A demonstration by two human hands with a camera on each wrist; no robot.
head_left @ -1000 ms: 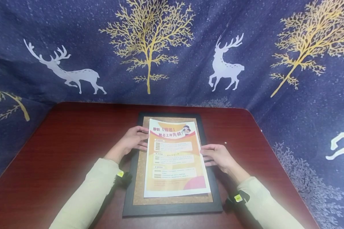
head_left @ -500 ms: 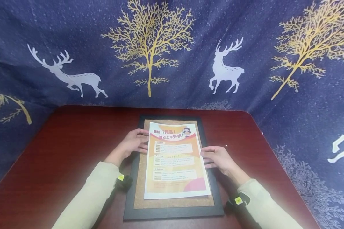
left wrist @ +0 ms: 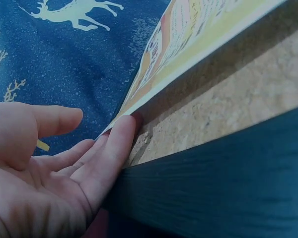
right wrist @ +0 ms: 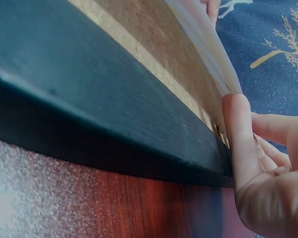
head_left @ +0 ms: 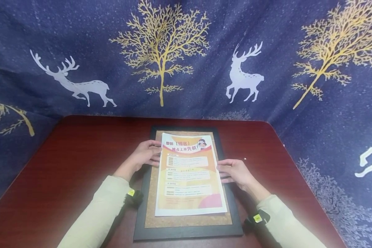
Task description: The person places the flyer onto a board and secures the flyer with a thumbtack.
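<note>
A printed poster sheet (head_left: pixel 189 175) in yellow, pink and white lies over a corkboard (head_left: pixel 151 206) with a dark frame. In the wrist views the sheet bows slightly, and its side edges stand a little off the cork. My left hand (head_left: pixel 143 154) touches the sheet's left edge with extended fingers; its thumb (left wrist: pixel 59 120) stands apart from the paper in the left wrist view. At the right edge, my right hand (head_left: pixel 236 171) touches the sheet with extended fingers (right wrist: pixel 237 119). Part of its thumb is hidden behind a finger.
The board rests on a reddish-brown table (head_left: pixel 96 148). A tiny light speck (head_left: pixel 244 158) lies to the right of the board. Behind the table hangs a dark blue cloth (head_left: pixel 198 82) with white deer and gold trees.
The hands stay at the sheet's two side edges. The sheet's lower edge has shifted very slightly left against the board. The whole head view has dropped a little in the frame.
</note>
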